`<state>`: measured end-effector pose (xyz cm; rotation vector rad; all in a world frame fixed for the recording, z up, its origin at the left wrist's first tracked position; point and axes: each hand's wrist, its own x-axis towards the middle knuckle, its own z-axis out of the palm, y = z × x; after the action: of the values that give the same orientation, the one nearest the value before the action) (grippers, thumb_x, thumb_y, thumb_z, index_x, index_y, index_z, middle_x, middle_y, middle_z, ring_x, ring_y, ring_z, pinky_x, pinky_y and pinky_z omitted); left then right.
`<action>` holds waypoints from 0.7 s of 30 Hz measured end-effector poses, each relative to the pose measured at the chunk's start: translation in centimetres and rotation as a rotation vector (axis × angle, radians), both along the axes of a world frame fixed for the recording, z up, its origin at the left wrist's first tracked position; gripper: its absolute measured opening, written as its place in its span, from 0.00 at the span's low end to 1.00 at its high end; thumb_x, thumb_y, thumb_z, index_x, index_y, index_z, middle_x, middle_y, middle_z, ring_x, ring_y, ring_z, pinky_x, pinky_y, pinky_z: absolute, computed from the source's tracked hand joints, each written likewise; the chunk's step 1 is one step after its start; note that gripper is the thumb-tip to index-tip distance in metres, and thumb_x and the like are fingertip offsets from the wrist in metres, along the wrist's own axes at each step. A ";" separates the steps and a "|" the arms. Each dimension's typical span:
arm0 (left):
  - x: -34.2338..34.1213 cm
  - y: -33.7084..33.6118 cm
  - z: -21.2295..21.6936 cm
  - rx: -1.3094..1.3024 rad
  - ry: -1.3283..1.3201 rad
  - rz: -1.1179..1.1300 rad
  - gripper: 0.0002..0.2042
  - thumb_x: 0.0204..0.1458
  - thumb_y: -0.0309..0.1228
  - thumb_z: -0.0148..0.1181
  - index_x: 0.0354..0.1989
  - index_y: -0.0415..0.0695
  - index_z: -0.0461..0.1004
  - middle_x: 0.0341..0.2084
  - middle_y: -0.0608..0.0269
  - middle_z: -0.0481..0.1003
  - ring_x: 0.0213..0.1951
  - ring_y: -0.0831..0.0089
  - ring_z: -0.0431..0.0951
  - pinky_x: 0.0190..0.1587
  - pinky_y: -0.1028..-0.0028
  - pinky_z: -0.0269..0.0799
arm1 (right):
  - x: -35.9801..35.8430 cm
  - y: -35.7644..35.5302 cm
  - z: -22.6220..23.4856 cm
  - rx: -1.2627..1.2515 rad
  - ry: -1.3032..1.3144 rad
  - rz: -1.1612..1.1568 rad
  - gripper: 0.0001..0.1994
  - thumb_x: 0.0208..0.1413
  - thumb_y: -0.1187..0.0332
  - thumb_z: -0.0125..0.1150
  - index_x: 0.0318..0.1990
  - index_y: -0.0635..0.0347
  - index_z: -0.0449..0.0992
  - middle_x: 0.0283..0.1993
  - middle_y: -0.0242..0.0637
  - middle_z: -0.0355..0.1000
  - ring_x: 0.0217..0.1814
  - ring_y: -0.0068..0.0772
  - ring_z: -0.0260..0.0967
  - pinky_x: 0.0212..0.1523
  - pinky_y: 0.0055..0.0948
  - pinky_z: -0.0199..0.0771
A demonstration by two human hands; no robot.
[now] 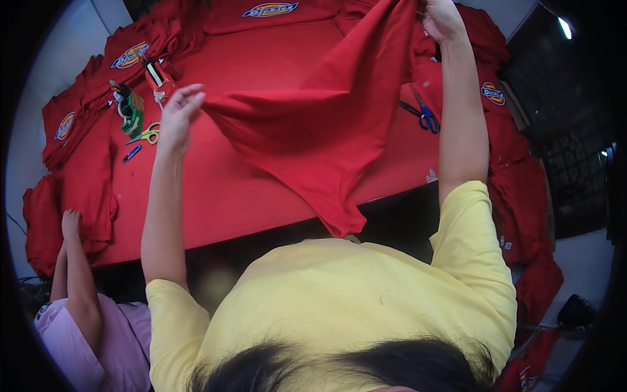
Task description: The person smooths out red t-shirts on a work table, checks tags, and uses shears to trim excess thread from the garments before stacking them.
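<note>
As we hold a smooth red fabric piece [294,140] above the flat red tabletop [176,215], its narrow end hangs over the near edge; our left hand [177,117] half curls at one corner, whether pinching it we cannot tell; our right hand [444,21], partly out of view, closes on the upper end; farther off lie yellow-green-handled scissors [151,134], then red garments with bright patches [281,26]

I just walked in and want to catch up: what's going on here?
Someone in a yellow T-shirt is holding a red cloth up over a red table. The right hand grips it high up; the left hand is at its left corner, though its grip is unclear. Blue-handled scissors and yellow-green scissors lie on the table.
</note>
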<state>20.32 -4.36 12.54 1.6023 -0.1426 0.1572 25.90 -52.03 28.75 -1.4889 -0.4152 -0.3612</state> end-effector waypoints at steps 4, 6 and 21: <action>6.8 8.4 9.3 -0.019 -0.455 0.428 0.12 0.51 0.27 0.61 0.44 0.43 0.74 0.28 0.72 0.72 0.19 0.85 0.63 0.18 0.82 0.57 | 1.9 -3.9 3.3 -0.596 -0.180 -0.623 0.11 0.59 0.66 0.50 0.35 0.64 0.75 0.36 0.40 0.76 0.40 0.32 0.73 0.44 0.31 0.73; 3.4 9.5 20.1 0.261 -0.430 0.971 0.14 0.57 0.33 0.53 0.50 0.44 0.71 0.33 0.65 0.77 0.15 0.83 0.65 0.16 0.82 0.60 | -0.5 -3.6 5.3 -0.718 -0.530 -0.848 0.10 0.59 0.67 0.49 0.39 0.63 0.75 0.40 0.39 0.75 0.43 0.33 0.72 0.47 0.32 0.72; -0.2 13.8 15.5 0.011 0.210 -0.032 0.13 0.54 0.32 0.58 0.46 0.41 0.73 0.40 0.65 0.76 0.41 0.75 0.76 0.47 0.72 0.71 | -3.0 -5.3 1.7 -0.619 0.158 0.061 0.10 0.61 0.69 0.50 0.44 0.61 0.75 0.40 0.28 0.74 0.42 0.19 0.71 0.42 0.20 0.71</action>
<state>20.07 9.45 27.99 1.6155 -0.0068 -0.0373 22.92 -57.37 30.42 -2.0848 -0.4683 -0.0587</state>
